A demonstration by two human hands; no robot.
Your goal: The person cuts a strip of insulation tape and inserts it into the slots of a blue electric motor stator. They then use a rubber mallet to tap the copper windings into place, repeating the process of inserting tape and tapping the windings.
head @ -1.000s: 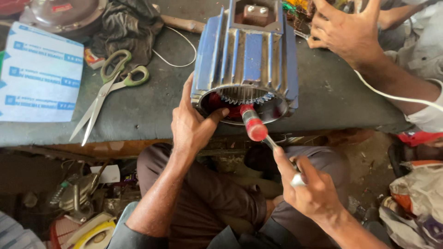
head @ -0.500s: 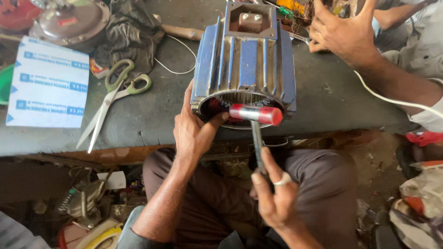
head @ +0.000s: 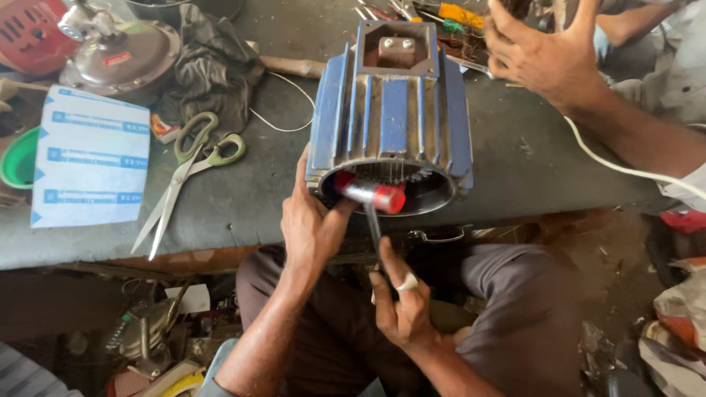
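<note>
From the head camera, we saw our left hand (head: 312, 228) gripping the rim of the blue motor housing (head: 390, 121) at the bench (head: 243, 198) edge, thumb pressed into its open mouth. Our right hand (head: 401, 305) had its fingers closed round the handle of a red-headed hammer (head: 371, 195), whose head lay just beside that thumb. Scissors (head: 187, 173) lay well left; another person's hand (head: 548, 59) hovered beyond.

The red-tipped hammer (head: 371, 195) hides the blue motor housing (head: 390, 117) interior
</note>
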